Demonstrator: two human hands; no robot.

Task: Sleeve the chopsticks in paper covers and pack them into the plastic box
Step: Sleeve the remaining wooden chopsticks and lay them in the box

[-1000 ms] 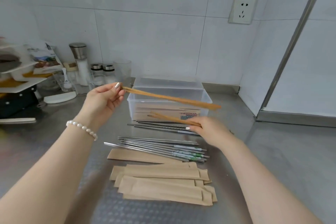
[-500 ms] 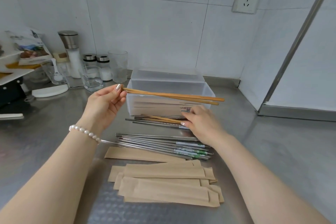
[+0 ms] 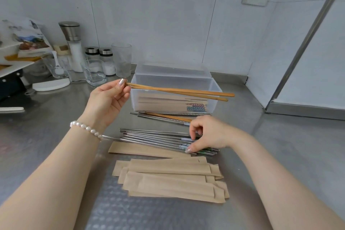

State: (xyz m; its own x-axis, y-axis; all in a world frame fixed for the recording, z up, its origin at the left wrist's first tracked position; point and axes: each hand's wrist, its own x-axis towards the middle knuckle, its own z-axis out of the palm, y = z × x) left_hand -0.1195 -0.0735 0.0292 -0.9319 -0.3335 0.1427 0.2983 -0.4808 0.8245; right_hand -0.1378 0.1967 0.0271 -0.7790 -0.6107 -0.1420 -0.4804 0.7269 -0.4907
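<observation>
My left hand (image 3: 110,99) pinches the thin ends of a pair of wooden chopsticks (image 3: 186,92) and holds them level above the clear plastic box (image 3: 215,87). Paper-sleeved chopsticks (image 3: 168,101) lie inside the box. My right hand (image 3: 211,134) hangs low over a bundle of metal chopsticks (image 3: 153,136); its fingers are loosely curled and the thumb tip touches the bundle's right end. It has lifted nothing. A stack of brown paper covers (image 3: 168,179) lies nearest me, with one single cover (image 3: 143,149) beside the bundle. One wooden chopstick (image 3: 168,117) rests on more metal ones in front of the box.
Along the back left wall stand a salt grinder (image 3: 71,43), two shakers (image 3: 106,59), glasses (image 3: 122,59) and a white dish (image 3: 51,84). A shelf with packets juts in at the far left. A metal door frame (image 3: 298,54) runs along the right of the steel counter.
A second wooden chopstick has joined the first in my left hand. My right hand has let go of wood and dropped from in front of the box to the metal bundle.
</observation>
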